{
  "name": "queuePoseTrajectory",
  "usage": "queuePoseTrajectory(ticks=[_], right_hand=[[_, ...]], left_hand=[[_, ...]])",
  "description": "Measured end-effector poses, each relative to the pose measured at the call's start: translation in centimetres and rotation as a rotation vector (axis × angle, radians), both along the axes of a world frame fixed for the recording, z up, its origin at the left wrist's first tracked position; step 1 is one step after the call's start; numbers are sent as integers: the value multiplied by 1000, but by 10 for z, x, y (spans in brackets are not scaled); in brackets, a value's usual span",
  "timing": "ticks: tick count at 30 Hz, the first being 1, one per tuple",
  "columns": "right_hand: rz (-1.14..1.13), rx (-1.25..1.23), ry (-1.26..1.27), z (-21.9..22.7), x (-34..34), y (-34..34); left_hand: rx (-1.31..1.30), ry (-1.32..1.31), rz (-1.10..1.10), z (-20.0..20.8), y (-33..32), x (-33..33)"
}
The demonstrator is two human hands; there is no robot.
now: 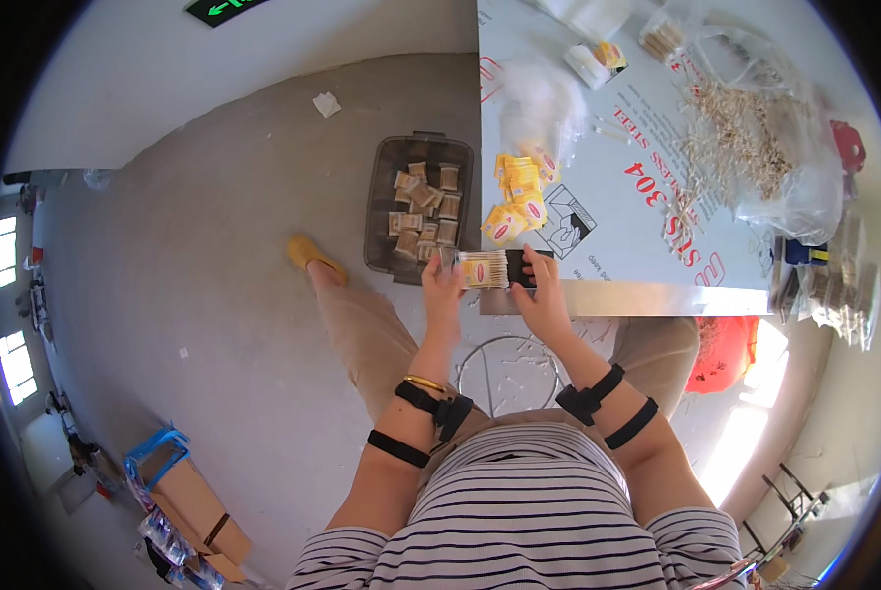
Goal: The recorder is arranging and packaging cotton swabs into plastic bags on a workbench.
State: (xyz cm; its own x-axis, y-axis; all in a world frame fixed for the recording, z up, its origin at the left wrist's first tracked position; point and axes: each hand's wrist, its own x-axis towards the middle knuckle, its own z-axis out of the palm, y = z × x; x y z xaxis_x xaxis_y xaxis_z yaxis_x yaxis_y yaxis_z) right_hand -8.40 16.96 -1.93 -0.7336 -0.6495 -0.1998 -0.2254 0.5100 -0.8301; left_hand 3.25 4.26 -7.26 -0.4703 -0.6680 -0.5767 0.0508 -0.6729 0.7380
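Just past the table's near edge, my two hands hold a small bundle of cotton swabs (497,265) with a yellow label card (476,273) against it. My left hand (442,288) is closed on its left end, where clear plastic film (449,258) shows. My right hand (545,292) has its fingers curled round a flat black piece (523,269) at the right end of the bundle. I cannot make out what this black piece is. Farther up on the table lies a loose pile of yellow label cards (521,192), next to a heap of clear plastic bags (539,103).
A dark plastic crate (372,221) with several filled swab packs (421,197) stands left of the steel-topped table (607,167). Loose swabs (740,138) spread across the table's right side by a large clear bag (804,187). Below it sits a red bag (724,356).
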Motion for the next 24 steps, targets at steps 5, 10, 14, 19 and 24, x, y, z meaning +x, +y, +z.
queuePoseTrajectory(ticks=[5, 10, 14, 19, 24], right_hand=[[-59, -30, -295, -13, 9, -18], [-230, -150, -629, -8, 20, -40], [-281, -352, -954, -8, 16, -39], [-160, -253, -860, -12, -7, -19], [-55, -86, -860, 0, 0, -27]], left_hand=[[104, 19, 167, 9, 12, -19], [-56, -43, 206, -8, 14, -16], [-12, -3, 230, 2, 20, -25], [64, -57, 181, 0, 11, -19], [122, 47, 206, -4, 12, -15]])
